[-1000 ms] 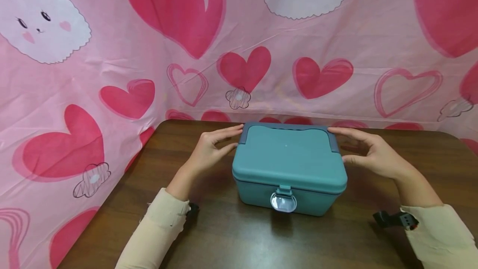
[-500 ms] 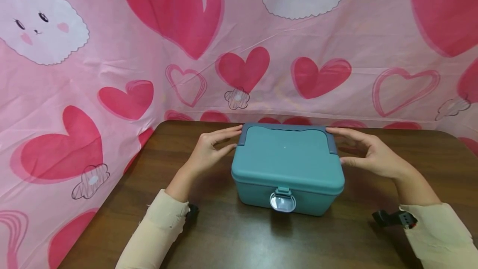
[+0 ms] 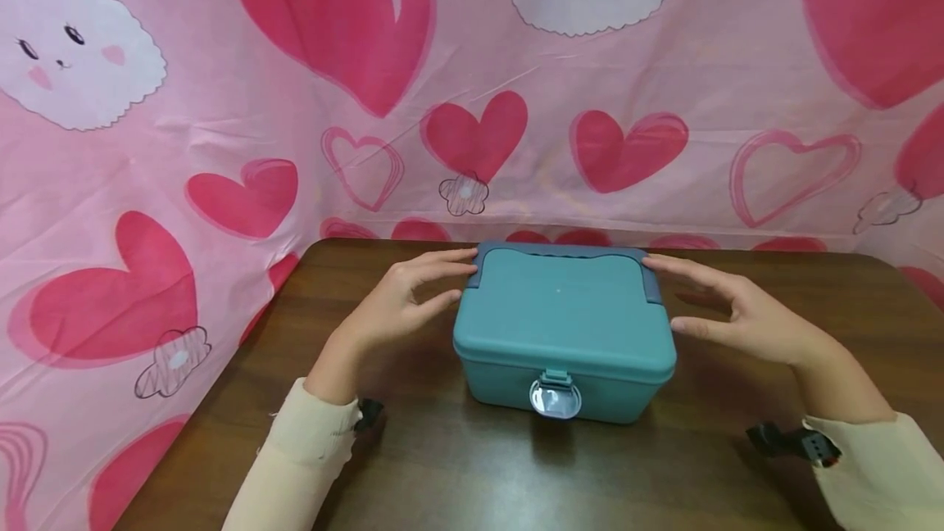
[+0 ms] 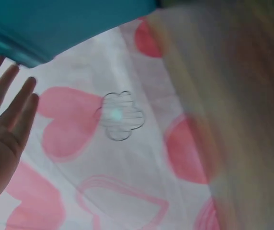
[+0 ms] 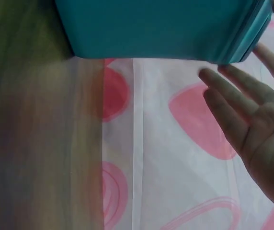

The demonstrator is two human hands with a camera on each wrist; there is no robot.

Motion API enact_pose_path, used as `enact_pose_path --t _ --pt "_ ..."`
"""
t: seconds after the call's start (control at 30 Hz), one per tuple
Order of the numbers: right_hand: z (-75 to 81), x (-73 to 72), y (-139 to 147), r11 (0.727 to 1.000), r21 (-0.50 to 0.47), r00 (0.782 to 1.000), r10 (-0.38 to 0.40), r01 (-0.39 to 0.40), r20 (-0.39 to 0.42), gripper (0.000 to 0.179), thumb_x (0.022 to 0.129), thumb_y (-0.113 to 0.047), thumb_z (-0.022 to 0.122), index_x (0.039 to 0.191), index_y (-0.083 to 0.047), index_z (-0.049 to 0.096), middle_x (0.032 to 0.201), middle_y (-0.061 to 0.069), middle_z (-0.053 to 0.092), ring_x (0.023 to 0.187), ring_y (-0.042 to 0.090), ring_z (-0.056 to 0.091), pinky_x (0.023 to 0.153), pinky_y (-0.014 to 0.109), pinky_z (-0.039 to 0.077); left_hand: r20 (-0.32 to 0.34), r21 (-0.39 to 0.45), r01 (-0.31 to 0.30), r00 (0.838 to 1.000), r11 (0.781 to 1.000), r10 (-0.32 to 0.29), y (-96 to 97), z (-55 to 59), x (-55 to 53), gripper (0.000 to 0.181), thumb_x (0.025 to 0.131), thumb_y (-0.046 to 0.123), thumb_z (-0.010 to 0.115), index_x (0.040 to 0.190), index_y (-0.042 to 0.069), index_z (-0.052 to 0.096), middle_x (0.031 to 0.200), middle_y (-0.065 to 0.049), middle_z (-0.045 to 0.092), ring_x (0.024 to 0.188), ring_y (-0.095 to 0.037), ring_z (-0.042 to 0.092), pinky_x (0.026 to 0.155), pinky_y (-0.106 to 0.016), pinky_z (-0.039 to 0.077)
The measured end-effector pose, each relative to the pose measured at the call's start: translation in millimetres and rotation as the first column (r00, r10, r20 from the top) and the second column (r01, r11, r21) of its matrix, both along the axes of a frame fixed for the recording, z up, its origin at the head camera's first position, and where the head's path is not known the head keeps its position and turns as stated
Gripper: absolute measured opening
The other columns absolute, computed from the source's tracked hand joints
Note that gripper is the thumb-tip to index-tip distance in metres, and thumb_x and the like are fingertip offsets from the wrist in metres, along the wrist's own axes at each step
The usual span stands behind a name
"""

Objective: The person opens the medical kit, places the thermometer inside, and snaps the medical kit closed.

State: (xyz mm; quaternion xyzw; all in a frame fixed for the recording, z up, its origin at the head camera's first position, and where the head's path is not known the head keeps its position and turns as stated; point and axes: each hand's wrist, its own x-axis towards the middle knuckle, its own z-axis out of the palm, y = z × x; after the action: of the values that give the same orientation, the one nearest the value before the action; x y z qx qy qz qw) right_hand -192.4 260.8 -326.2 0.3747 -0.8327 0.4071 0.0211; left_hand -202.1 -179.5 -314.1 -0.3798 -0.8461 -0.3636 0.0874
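Observation:
A teal lidded box [image 3: 564, 318] stands on the wooden table, its lid down. A grey-blue handle [image 3: 560, 250] frames the lid's back edge and back corners. At the front hangs a clear round latch [image 3: 555, 398]. My left hand [image 3: 406, 293] is at the box's back left corner, fingers extended, fingertips right at the handle. On the other side, my right hand [image 3: 737, 314] has its fingertips at the back right corner and its thumb close to the side wall. Both wrist views show the box [image 4: 74, 24] above straight, spread fingers [image 5: 228, 96].
The dark brown table [image 3: 472, 482] runs back to a pink cloth [image 3: 472, 39] printed with hearts, which also hangs along the left side. Black straps with a small device [image 3: 800, 442] show at the cuffs.
Both hands have loosened slightly from the box; the right hand and forearm have shifted a little outward and the left a little left. The box stays in place, and the head view has turned slightly.

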Motion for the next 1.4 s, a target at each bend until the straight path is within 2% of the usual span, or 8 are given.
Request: enact_pose_path --t 0.1,0.23,0.4,0.57,0.87,1.07,1.2,1.4 --pt "1.6 9.3 -3 0.999 -0.003 0.999 -0.037 0.037 -0.014 0.074 0.086 0.005 0.068 0.152 -0.012 0.041 0.158 0.004 0.039 0.142 -0.002 0.034 0.102 0.005 0.036 0.018 -0.038 0.030 0.999 0.999 -0.029 -4.1 5.0 5.4 0.045 0.092 0.017 0.070 0.136 0.018 0.062 0.149 0.000 0.052 0.140 -0.018 0.046 0.105 -0.044 0.050" --pt "4.8 21.4 -8 0.997 0.020 0.996 -0.074 0.074 -0.045 0.072 0.085 0.003 0.071 0.150 -0.015 0.045 0.160 0.004 0.035 0.144 -0.001 0.031 0.101 0.003 0.033 0.054 -0.048 0.065 0.997 0.997 -0.062 -8.8 9.8 11.3 0.051 0.087 0.022 0.075 0.136 0.021 0.062 0.151 0.003 0.050 0.143 -0.016 0.042 0.107 -0.046 0.048" --pt "5.3 37.0 -11 0.991 0.097 0.991 -0.082 0.092 -0.103 0.088 0.074 -0.006 0.084 0.151 -0.018 0.042 0.163 0.003 0.028 0.147 0.000 0.027 0.099 0.001 0.027 0.127 -0.062 0.145 0.982 0.987 -0.137 -6.4 15.9 16.8 0.064 0.078 0.029 0.083 0.137 0.023 0.061 0.153 0.005 0.046 0.147 -0.014 0.034 0.110 -0.046 0.045" --pt "2.5 45.8 -15 0.975 0.154 0.981 -0.142 0.161 -0.131 0.098 0.069 -0.017 0.090 0.153 -0.025 0.039 0.165 -0.002 0.024 0.145 -0.005 0.024 0.096 0.000 0.024 0.108 -0.113 0.141 0.986 0.984 -0.129 -1.8 21.4 18.7 0.066 0.076 0.032 0.085 0.137 0.022 0.061 0.153 0.004 0.047 0.147 -0.017 0.035 0.108 -0.047 0.046" --pt "-2.3 37.9 -13 0.975 0.135 0.976 -0.154 0.175 -0.152 0.095 0.070 -0.014 0.090 0.151 -0.022 0.042 0.164 0.000 0.028 0.145 -0.004 0.027 0.097 -0.001 0.024 0.126 -0.159 0.100 0.989 0.982 -0.081 2.9 25.6 18.0 0.065 0.077 0.037 0.085 0.136 0.023 0.062 0.152 0.006 0.048 0.146 -0.018 0.038 0.106 -0.047 0.049" --pt "-5.3 27.5 -10 0.984 0.104 0.985 -0.133 0.144 -0.105 0.094 0.072 -0.009 0.087 0.152 -0.021 0.041 0.164 0.001 0.027 0.146 -0.004 0.024 0.099 0.001 0.025 0.138 -0.191 0.075 0.989 0.979 -0.049 6.4 26.8 14.7 0.065 0.077 0.041 0.084 0.136 0.026 0.061 0.151 0.010 0.048 0.146 -0.015 0.036 0.107 -0.045 0.048" --pt "-6.4 21.4 -7 0.988 0.084 0.990 -0.124 0.130 -0.068 0.091 0.075 -0.006 0.084 0.153 -0.021 0.039 0.165 0.000 0.026 0.147 -0.004 0.023 0.098 0.001 0.027 0.151 -0.214 0.064 0.988 0.975 -0.031 10.5 29.6 10.2 0.065 0.077 0.043 0.083 0.136 0.027 0.060 0.151 0.012 0.047 0.147 -0.015 0.034 0.107 -0.043 0.049" --pt "-9.3 14.0 -7 0.991 0.038 0.990 -0.126 0.129 -0.069 0.085 0.079 -0.002 0.079 0.152 -0.018 0.040 0.163 0.002 0.031 0.146 -0.002 0.027 0.101 0.001 0.029 0.174 -0.201 0.056 0.985 0.978 -0.020 13.5 30.7 1.1 0.065 0.078 0.038 0.084 0.137 0.026 0.060 0.151 0.010 0.048 0.146 -0.013 0.035 0.107 -0.041 0.048"
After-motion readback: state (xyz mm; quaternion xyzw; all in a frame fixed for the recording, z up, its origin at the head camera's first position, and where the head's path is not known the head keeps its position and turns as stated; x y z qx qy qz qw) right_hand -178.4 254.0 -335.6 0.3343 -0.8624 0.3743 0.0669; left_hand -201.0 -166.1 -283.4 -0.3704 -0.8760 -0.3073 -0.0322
